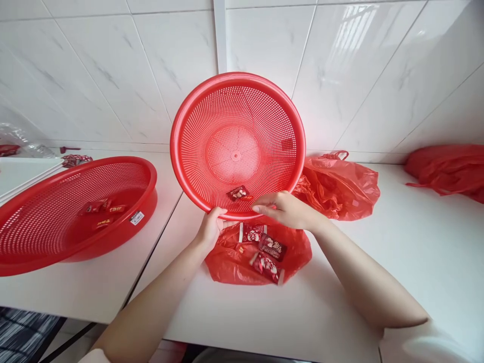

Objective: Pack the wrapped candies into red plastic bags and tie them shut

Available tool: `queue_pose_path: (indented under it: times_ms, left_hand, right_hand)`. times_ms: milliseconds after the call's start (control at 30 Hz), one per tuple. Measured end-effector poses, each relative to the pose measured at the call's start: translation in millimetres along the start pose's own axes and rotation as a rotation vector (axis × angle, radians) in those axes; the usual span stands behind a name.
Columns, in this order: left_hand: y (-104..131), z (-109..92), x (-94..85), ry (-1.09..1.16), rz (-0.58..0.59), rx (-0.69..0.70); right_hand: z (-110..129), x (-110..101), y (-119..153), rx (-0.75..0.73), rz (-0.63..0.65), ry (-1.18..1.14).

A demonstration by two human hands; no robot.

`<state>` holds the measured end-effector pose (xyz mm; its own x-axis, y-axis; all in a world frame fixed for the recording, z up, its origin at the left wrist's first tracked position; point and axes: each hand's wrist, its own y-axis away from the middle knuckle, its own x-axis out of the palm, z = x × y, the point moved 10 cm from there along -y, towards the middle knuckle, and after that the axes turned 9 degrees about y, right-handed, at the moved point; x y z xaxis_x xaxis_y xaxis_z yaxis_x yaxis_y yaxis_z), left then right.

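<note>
Gripping the red basket (236,151) near 7 o'clock on its rim with the left hand (212,229), thumb over the edge and fingers beneath. Standing steeply tilted, mouth turned towards the body. Reaching in near 5 o'clock with the right hand (285,209), thumb and fingers drawn close together; cannot tell whether with anything pinched between. Can see 1 dark packet (237,193) lying inside at 6 o'clock, close to those fingertips. Just below the basket, at 6 o'clock, can make out a red bag (227,267) with 3 wrapped packets (272,247) at its top; too blurred to be sure of contact for the lowest packet (267,268).

Held at the low edge only, could tip back towards 12 o'clock or roll towards 3. With a careless brush of the right hand, could flick the inside packet over the rim. With such slack plastic, could slide off the bag at 6 o'clock onto the white table (317,307). Might also catch the bag under the rim, being so close, and drag it askew.
</note>
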<state>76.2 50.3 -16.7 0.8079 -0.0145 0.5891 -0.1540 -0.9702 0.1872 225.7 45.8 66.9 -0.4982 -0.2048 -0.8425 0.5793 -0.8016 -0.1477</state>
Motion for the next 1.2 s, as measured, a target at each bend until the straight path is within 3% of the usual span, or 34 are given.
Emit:
queue_pose_path:
  times_ms: [100,267,400,533,700,800,900,1033,1200]
  left_hand:
    - [4,5,6.7,-0.003,0.045,-0.014]
    - [7,3,11.8,0.036,0.073,-0.004]
    - [3,-4,6.6,0.062,0.022,0.009]
    - [2,-7,2.6,0.07,-0.022,-0.007]
    - [0,-6,-1.4,0.068,-0.026,-0.048]
    - [-3,-10,-8.1,0.041,-0.036,-0.001]
    - [-5,-17,-14.2,-0.012,-0.065,0.094]
    - [0,-17,-8.5,-0.069,-0.052,0.126]
    - [10,-11,4.3,-0.153,-0.003,0.067]
  right_hand:
    - [-2,3,-6,-0.022,-0.106,0.113]
    - [-2,21,-9,-0.056,-0.007,0.224]
    - [10,10,-8,-0.155,-0.052,0.106]
    - [-2,-5,-8,-0.042,-0.138,-0.062]
    - [4,-5,-2,-0.04,-0.042,-0.291]
    - [6,-8,0,-0.028,-0.052,-0.209]
    - [2,-15,-1,-0.003,-0.149,-0.073]
    - [6,-14,-4,-0.054,-0.241,0.121]
    - [-2,25,-9,-0.077,-0.02,0.255]
